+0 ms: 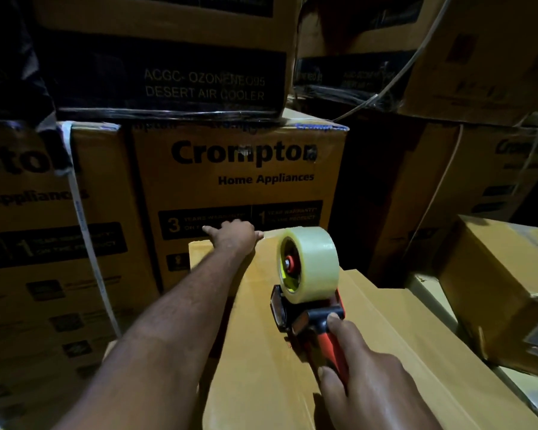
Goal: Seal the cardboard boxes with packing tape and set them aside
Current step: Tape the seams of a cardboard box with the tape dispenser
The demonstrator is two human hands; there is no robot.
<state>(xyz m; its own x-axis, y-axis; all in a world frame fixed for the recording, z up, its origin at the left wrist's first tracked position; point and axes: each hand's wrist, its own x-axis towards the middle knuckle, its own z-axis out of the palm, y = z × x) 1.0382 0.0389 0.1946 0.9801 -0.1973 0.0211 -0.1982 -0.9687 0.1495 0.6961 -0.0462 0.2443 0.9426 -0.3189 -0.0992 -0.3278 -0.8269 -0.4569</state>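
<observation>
Atop box (255,342), L hand (234,236) pressed flat, R hand (374,381) gripping tape gun (308,305), Crompton carton (239,187) behind

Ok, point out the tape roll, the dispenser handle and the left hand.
tape roll (317,262), head view, outer tape face.
dispenser handle (333,347), head view, red grip.
left hand (235,235), head view, back of hand.

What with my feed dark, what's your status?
Left hand flat on plain brown cardboard box. Right hand grips red-handled tape dispenser on it. Nothing blocking.
</observation>
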